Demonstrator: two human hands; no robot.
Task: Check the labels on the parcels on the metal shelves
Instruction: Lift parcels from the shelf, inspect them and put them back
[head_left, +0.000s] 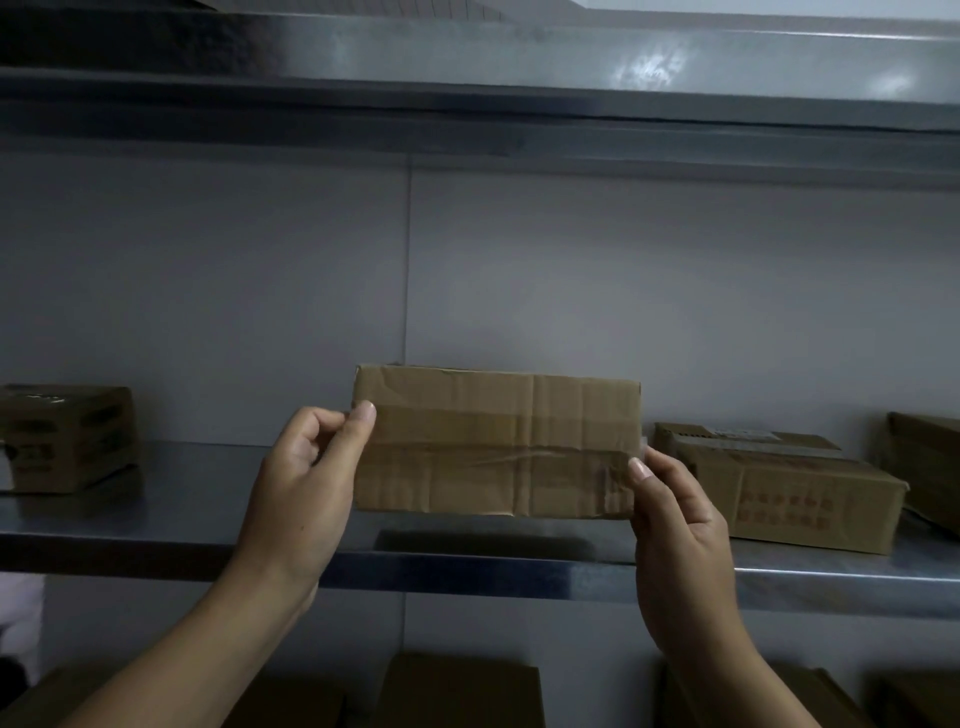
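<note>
Parcel (496, 441): flat brown box, held on edge over the metal shelf (182, 499), mid-view.
Hands: left hand (301, 483) pinches the 9 o'clock end; right hand (680, 525) pinches the 4 o'clock corner.
Handling: probably light; creased card may give and the tape looks slick, so grip the stiffer ends.
Label: none on the near face.

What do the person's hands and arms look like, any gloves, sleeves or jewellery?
Both are bare. The left hand and right hand wear no gloves, and no ring shows on the fingers in view. The nails are short and look unpainted. The forearms are uncovered as far as the frame shows: no sleeve, watch or bracelet is visible.
</note>
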